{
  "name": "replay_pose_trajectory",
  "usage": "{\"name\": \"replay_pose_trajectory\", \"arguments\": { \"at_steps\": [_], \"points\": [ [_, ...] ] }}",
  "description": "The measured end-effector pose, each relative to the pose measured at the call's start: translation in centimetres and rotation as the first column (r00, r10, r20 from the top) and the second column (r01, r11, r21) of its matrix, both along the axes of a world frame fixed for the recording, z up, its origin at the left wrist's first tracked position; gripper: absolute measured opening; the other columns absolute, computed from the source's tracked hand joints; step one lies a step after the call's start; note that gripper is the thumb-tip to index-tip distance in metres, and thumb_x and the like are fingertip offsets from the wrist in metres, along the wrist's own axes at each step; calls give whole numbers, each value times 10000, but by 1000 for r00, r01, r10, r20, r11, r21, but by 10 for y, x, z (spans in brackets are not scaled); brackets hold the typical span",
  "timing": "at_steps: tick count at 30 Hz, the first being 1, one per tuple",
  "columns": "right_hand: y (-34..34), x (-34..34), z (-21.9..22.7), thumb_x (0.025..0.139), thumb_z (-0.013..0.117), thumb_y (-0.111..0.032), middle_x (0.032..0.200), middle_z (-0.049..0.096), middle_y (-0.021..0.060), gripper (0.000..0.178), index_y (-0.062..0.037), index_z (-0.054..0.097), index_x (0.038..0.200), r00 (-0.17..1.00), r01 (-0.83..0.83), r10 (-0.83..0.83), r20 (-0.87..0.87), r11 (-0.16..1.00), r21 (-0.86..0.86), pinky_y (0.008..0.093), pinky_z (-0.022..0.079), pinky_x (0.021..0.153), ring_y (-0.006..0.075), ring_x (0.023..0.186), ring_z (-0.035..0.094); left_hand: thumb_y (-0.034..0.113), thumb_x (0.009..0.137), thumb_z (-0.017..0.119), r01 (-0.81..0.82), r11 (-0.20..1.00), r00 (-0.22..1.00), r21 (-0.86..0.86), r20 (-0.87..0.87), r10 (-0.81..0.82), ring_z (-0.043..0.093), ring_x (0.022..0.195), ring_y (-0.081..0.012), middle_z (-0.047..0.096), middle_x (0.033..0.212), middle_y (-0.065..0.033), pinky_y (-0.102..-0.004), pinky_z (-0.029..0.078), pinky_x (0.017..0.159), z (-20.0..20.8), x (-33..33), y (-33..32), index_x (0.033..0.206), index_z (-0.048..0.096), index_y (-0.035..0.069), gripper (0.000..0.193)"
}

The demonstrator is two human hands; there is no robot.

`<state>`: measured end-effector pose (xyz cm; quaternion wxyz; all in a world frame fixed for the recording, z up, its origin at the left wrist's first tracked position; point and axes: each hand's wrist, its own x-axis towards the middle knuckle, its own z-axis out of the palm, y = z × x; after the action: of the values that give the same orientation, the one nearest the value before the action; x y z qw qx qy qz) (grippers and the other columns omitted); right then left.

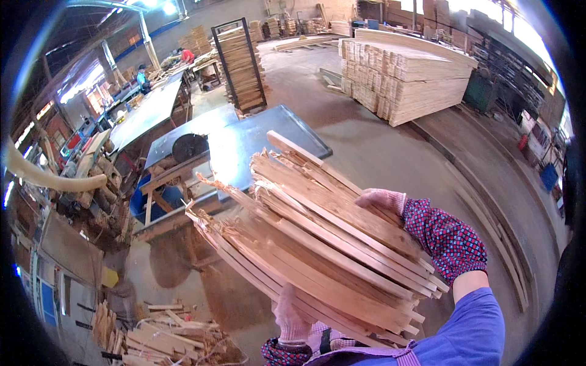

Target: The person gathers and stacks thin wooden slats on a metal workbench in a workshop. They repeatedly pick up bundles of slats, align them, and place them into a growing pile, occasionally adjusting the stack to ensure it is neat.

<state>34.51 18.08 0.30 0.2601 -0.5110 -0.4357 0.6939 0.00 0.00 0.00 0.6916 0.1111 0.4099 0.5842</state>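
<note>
Wood strips are up above the floor, pinched between our left fingers and right fingers, so let's squeeze evenly and keep them flat.

Tan wood strips, pale pink gloves, dark sleeve covers checked red and blue; I see plain violet-blue shirt sleeve.

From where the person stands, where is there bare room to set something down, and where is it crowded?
Bare floor lies between the metal-topped table and the large plank stack. The table's right end, beyond the held wooden slats, also looks bare. It is crowded at lower left, around the scrap-wood pile.
</note>
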Motion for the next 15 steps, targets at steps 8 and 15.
{"name": "replay_pose_trajectory", "arguments": {
  "at_steps": [8,15],
  "points": [
    [23,3,11,844,677,-241,941,705,67,277,-34,687,1028,994,101,-102,-46,994,-29,324,538,761,153,810,662,361,926,549,129,991,976,24,-178,-123,600,1071,-268,599,1182,-123,-394,509,920,-1,5,42,1266,519,22,481],
    [185,-6,-13,864,652,-245,983,712,84,292,-28,676,1059,956,50,-100,-277,982,-182,356,551,776,181,811,677,328,945,522,120,992,987,41,-113,-115,579,1115,-234,586,1228,-120,-368,465,969,1,5,227,1279,505,-25,486]
  ]
}}
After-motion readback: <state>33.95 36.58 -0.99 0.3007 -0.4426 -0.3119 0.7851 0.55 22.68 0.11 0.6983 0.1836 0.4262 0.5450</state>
